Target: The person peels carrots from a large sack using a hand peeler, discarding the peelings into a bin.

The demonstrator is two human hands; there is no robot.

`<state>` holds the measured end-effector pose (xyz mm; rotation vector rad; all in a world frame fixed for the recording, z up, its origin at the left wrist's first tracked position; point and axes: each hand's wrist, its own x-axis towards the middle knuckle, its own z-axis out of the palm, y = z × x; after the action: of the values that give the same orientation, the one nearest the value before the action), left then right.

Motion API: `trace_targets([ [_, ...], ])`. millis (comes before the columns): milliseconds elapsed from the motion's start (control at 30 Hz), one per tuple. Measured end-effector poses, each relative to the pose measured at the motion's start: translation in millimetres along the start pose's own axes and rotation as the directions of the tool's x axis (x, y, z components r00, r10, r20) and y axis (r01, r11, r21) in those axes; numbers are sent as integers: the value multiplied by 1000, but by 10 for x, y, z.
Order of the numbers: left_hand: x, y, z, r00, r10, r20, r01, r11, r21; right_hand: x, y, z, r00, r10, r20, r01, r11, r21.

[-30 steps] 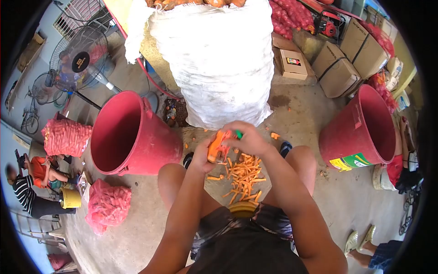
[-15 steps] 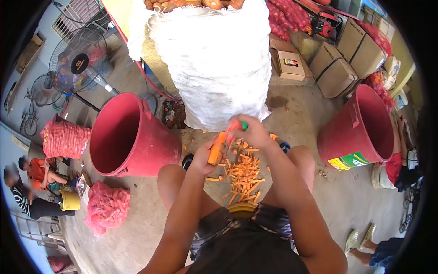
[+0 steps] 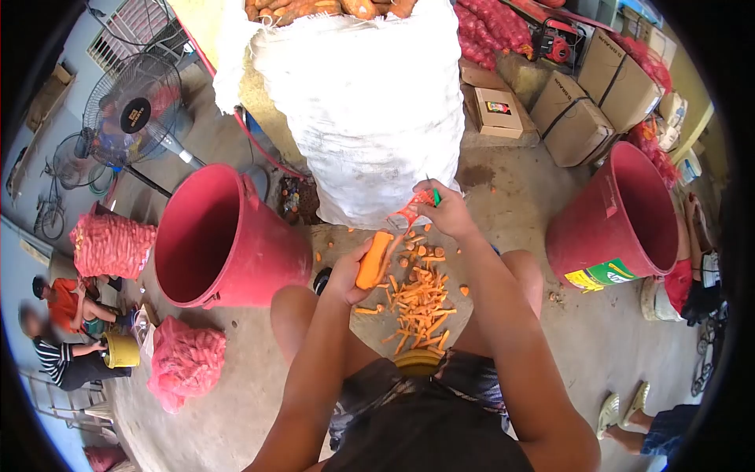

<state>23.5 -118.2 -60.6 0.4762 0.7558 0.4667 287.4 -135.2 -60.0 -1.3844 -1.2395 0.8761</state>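
An orange carrot [image 3: 373, 261], its surface smooth and cut flat at the near end, is held in my left hand [image 3: 348, 273], with the fingers wrapped round its left side. Just beyond and to the right, my right hand [image 3: 448, 211] is closed on a tool with a green part [image 3: 436, 197] and a thin dark tip. A piece of red netting [image 3: 413, 208] hangs from the right hand towards the carrot. Orange peelings and cut ends [image 3: 421, 305] lie heaped on the floor between my legs.
A tall white sack [image 3: 366, 102] of carrots stands ahead. Red bins stand at left [image 3: 236, 236] and right [image 3: 613, 220]. Pink net bags [image 3: 185, 358], a fan [image 3: 135, 114] and cartons [image 3: 570, 118] surround them. Two people sit far left; another person's feet show lower right.
My right hand has moved up and right, away from the carrot, and the red netting is stretched out more. The left hand still holds the carrot, slightly lower.
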Motion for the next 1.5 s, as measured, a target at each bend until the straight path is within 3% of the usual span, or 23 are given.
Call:
trace_targets([
  [100, 235, -62, -271, 995, 70, -66, -77, 992, -104, -110, -13, 190, 999, 32, 30, -34, 997, 76],
  [167, 148, -25, -6, 993, 64, -98, -78, 986, -151, -324, -212, 405, 893, -379, 241, 423, 890, -168],
  [233, 148, -50, -70, 990, 45, -135, -71, 979, -192, -343, -299, 363, 895, -302, 328, 380, 902, -204],
  [300, 243, -111, -369, 993, 38, 108, -35, 999, -35, -130, -72, 154, 977, -202, 65, 210, 964, -162],
  [333, 216, -91, -268, 993, 39, 113, -36, 999, -30, -24, -58, 36, 998, 17, 57, -11, 995, -103],
  [400, 169, -81, -96, 996, 44, -84, -55, 989, -135, -35, -48, 39, 1000, 19, 8, -19, 998, -57],
  [500, 285, -72, -380, 995, 75, 72, -63, 986, -157, -192, -113, 250, 999, 40, 35, -39, 999, -11],
  [567, 154, -42, -32, 997, 74, -32, -79, 980, -185, -353, -233, 418, 919, -326, 219, 360, 923, -134],
  [600, 99, -44, 87, 989, 66, -132, -92, 974, -207, -358, -267, 402, 910, -329, 253, 367, 922, -123],
  [700, 177, -116, -197, 999, 46, 29, -43, 994, -98, -177, -126, 197, 969, -224, 108, 236, 964, -119],
  [733, 145, -96, -149, 998, 44, 34, -41, 995, -96, -119, -143, 76, 998, 39, 40, -37, 998, -58],
  [833, 98, -45, -137, 1000, 2, 7, -2, 998, -64, -48, -169, -54, 996, 85, -23, -86, 995, -49],
  [900, 170, -51, -207, 996, 87, -36, -91, 989, -118, -157, -167, 137, 997, 56, 47, -57, 998, 7],
  [967, 109, -6, 65, 994, 66, -88, -81, 982, -172, -348, -277, 335, 942, -239, 235, 279, 947, -157],
  [1000, 81, -10, 142, 990, 37, -139, -67, 972, -224, -363, -242, 375, 932, -256, 259, 294, 948, -122],
  [1033, 101, -39, 16, 989, 31, -143, -63, 972, -225, -344, -195, 362, 933, -250, 259, 288, 950, -119],
  [1100, 166, -77, -253, 996, 7, 84, -8, 1000, 7, -188, -125, 180, 982, -188, 37, 191, 966, -171],
  [1133, 165, -89, -212, 996, 8, 91, -9, 1000, 10, -87, -125, 39, 1000, -22, 4, 22, 995, -93],
  [1233, 171, -117, -215, 999, 41, -3, -41, 999, -33, -71, -242, -20, 1000, 25, 3, -25, 1000, 12],
  [1300, 245, -96, -280, 996, 81, -31, -82, 996, -23, -262, -272, 185, 996, 64, 60, -57, 991, -117],
  [1367, 145, -59, 13, 995, 62, -74, -67, 996, -61, -385, -167, 382, 902, -368, 224, 409, 895, -179],
  [1433, 79, -97, 22, 992, 26, -123, -39, 994, -101, -333, -147, 278, 923, -317, 221, 350, 927, -134],
  [1500, 87, -83, -115, 999, -45, 18, 43, 995, 90, -100, -105, 30, 999, -28, 27, 28, 999, -16],
])
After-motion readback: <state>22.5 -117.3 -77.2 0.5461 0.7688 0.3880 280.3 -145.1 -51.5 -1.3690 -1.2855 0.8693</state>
